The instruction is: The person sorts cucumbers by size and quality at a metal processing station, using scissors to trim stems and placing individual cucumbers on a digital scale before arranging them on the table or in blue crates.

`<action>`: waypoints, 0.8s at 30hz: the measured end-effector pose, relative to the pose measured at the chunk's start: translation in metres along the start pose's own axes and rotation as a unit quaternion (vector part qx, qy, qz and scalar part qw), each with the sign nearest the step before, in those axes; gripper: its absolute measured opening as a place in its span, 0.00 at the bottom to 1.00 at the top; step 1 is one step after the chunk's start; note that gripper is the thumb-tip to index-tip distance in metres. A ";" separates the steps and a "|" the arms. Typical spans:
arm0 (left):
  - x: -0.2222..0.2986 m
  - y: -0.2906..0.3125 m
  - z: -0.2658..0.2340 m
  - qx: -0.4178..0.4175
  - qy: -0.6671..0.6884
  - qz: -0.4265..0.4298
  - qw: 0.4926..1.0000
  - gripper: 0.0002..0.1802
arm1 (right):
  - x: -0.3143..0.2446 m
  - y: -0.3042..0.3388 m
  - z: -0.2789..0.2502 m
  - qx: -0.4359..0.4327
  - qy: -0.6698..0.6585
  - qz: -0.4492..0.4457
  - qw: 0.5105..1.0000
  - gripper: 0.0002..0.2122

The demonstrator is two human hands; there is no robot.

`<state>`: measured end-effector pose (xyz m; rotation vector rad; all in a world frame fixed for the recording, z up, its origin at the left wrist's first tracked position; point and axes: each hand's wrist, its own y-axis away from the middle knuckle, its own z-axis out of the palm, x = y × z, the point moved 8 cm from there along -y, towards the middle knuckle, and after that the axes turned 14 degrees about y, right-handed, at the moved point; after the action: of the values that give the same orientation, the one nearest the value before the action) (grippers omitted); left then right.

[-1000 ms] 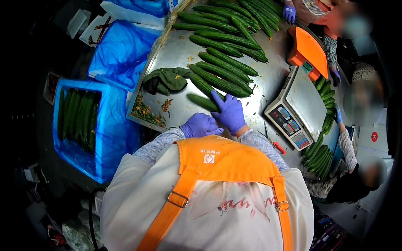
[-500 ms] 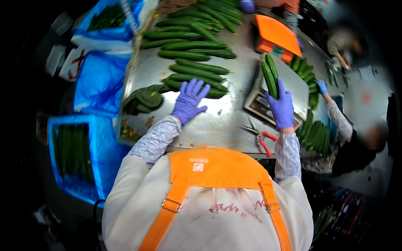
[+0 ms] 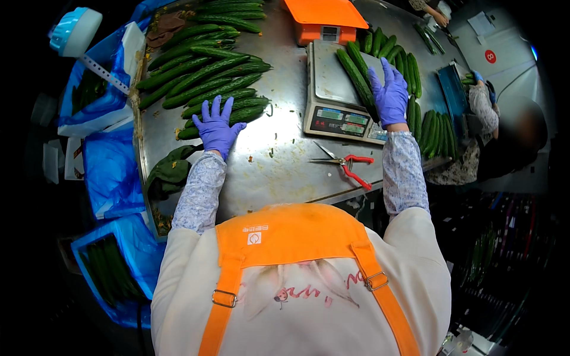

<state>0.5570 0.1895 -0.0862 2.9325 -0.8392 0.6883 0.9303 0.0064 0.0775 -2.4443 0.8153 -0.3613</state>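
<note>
My left hand (image 3: 218,129), in a purple glove, lies with spread fingers at the near end of a row of green cucumbers (image 3: 208,83) on the metal table. Its fingertips touch the nearest ones. My right hand (image 3: 390,98), also gloved in purple, is open over the right side of a digital scale (image 3: 341,118). Two cucumbers (image 3: 355,77) lie slanting on the scale's plate, against its fingers; the palm hides part of them. Red-handled scissors (image 3: 347,163) rest open on the table in front of the scale.
An orange scale (image 3: 326,18) stands behind. More cucumbers (image 3: 436,133) are lined up on the right. A dark green cloth (image 3: 171,172) lies at the left edge, beside blue-lined boxes (image 3: 113,169). A co-worker's gloved hand (image 3: 477,77) is at a teal crate (image 3: 454,89).
My right hand has let the two cucumbers down onto the scale, and its fingers have spread. My left hand stays on the row's near end. The whole view has shifted.
</note>
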 end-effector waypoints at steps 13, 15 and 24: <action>-0.006 -0.002 0.010 -0.012 -0.030 0.018 0.999 0.55 | 0.088 0.074 -0.010 -0.028 -0.153 0.090 0.984 0.21; -0.007 -0.001 0.010 -0.009 -0.022 0.020 1.000 0.55 | 0.083 0.071 -0.009 -0.041 -0.145 0.079 0.985 0.21; -0.021 0.022 -0.001 0.021 -0.022 0.002 1.000 0.54 | 0.057 0.029 0.030 -0.185 -0.063 0.032 0.980 0.38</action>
<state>0.5302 0.1813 -0.0965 2.9944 -0.8450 0.6534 0.9736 -0.0364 0.0415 -2.7391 0.9745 -0.0299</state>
